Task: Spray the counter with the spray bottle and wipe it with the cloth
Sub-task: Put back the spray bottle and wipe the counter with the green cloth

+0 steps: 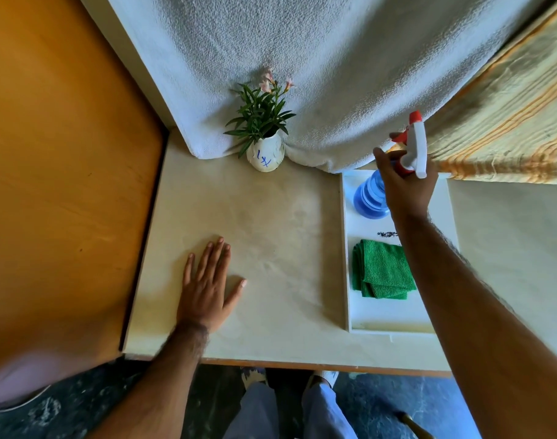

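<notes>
My right hand (405, 185) gripping spray bottle (370, 198) over white tray (394, 318); green cloth (381, 269) folded in tray. My left hand (207, 286) flat, fingers spread, on desk (277, 223).

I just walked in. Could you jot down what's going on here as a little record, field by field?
Surface: pale counter, looks dry, no spray marks visible
Left hand: flat on the counter, palm down, holding nothing
Right hand: gripping the spray bottle at its neck, over the tray's far end
Cloth: green cloth, folded, lying untouched in the white tray
Tray position: on the counter's right side
Other item: white vase with a plant, at the back by a draped towel
Stage: spraying not yet begun
</notes>
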